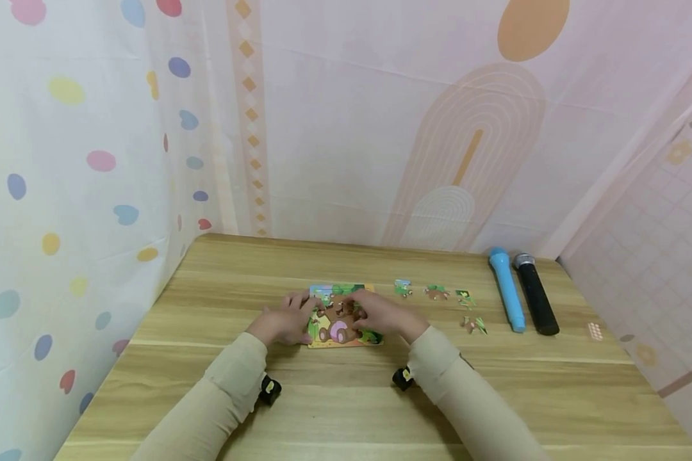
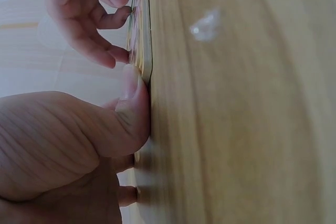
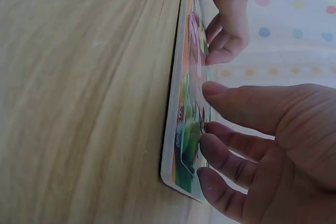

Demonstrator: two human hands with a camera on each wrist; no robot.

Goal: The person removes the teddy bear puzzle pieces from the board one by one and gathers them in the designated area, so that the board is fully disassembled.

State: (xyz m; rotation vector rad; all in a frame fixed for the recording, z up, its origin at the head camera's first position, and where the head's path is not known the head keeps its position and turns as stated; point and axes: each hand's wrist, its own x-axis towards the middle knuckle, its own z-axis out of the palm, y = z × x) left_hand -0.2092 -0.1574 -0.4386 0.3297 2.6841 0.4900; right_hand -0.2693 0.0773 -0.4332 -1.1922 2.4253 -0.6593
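One bear puzzle (image 1: pixel 339 330), lying flat on the wood-grain counter (image 1: pixel 329 403), between your two hands. Your left hand (image 1: pixel 289 321): fingers loosely spread, thumb against the puzzle's near left corner. Your right hand (image 1: pixel 384 314): thumb and fingers apart, fingertips at the puzzle's right half. Loose pieces (image 1: pixel 437 292): scattered to the right. Blue microphone (image 1: pixel 508 291), black microphone (image 1: pixel 536 296): side by side, farther right.

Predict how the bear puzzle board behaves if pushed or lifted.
The puzzle board is probably stiff: its edge looks straight in the right wrist view. Thin and flat on the table, it should slide rather than roll or tip. Loose pieces lie beside it, so tilting might spill others.
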